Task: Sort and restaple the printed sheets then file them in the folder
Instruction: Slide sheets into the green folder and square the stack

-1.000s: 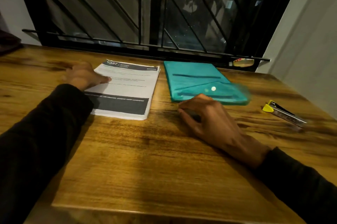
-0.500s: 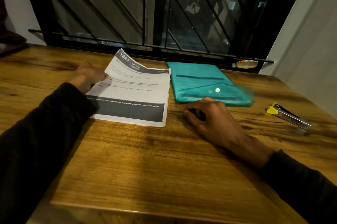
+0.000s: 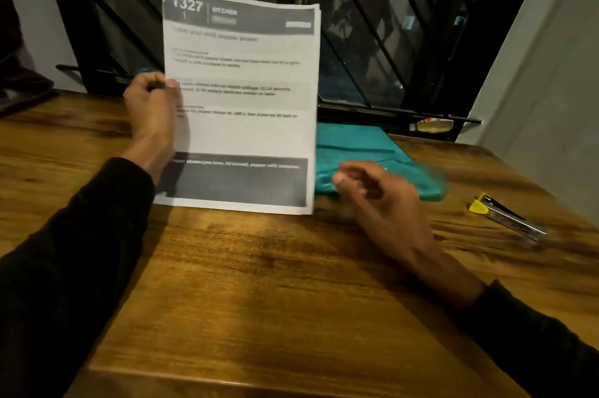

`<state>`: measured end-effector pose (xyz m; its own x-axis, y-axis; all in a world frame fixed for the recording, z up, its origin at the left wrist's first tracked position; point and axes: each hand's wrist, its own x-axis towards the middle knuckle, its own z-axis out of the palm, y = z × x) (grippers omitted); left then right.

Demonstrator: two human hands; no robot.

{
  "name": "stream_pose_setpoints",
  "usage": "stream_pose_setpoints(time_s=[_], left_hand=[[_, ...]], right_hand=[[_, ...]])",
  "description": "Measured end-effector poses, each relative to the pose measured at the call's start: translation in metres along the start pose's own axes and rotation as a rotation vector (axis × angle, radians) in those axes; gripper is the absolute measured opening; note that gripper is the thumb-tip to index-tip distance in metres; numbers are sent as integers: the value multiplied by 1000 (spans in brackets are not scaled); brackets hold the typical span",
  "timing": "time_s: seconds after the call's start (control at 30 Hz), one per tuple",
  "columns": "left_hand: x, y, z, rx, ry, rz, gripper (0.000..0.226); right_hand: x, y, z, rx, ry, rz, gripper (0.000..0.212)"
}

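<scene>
Clearly the biggest risk sits with the printed sheets (image 3: 240,99), which stand nearly upright with their bottom edge resting on the bench (image 3: 291,284) and only one side held. The left hand (image 3: 152,112) pinches the stack at its left edge, thumb on the front page and the other fingers curled behind, so the right side of the pile is free. If that pinch loosens, or the pile is tilted, the loose pages could fan out, slide apart on the wood and lose their order, which would undo the sorting. A dark mark at the top left corner may be a staple, but blur makes that hard to confirm; if it is one, pulling pages against it could tear the corner.

The right hand (image 3: 385,203) hovers low over the bench just right of the sheets, in front of the teal folder (image 3: 356,144). Its fingers are loosely curled with the thumb towards the fingertips, and it appears to hold nothing, though motion smear softens its outline. A hasty reach from there could knock the paper's free edge or push the folder towards the window.

The folder lies flat and closed behind and right of the sheets. The stapler (image 3: 505,217) lies well apart on the right, near the bench edge, where a sweeping sleeve could send it off.
</scene>
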<state>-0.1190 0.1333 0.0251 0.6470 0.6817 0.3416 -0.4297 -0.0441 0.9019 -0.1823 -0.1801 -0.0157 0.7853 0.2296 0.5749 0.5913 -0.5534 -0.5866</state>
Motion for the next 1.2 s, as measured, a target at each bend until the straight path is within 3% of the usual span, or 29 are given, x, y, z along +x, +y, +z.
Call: stream_pose_setpoints(time_s=[0.13,0.27,0.47,0.73,1.0,1.2], left_hand=[[-34,9,33,-89,-119,45,25],[-64,19,56,-251,-195,85,21],[-97,56,66,-439,-252,185,13],[-115,37,68,-287,-573,81,11],[-117,15,71,-134,-576,63,12],[-108,18,65,154,-588,176,20]], right_hand=[[22,-18,-9,316,103,229,63],[42,-27,-28,498,238,320,48],[37,-26,-60,484,337,192,28],[17,-14,-72,497,280,191,26],[-22,1,-55,264,23,376,13],[-62,-50,-57,433,-351,577,8]])
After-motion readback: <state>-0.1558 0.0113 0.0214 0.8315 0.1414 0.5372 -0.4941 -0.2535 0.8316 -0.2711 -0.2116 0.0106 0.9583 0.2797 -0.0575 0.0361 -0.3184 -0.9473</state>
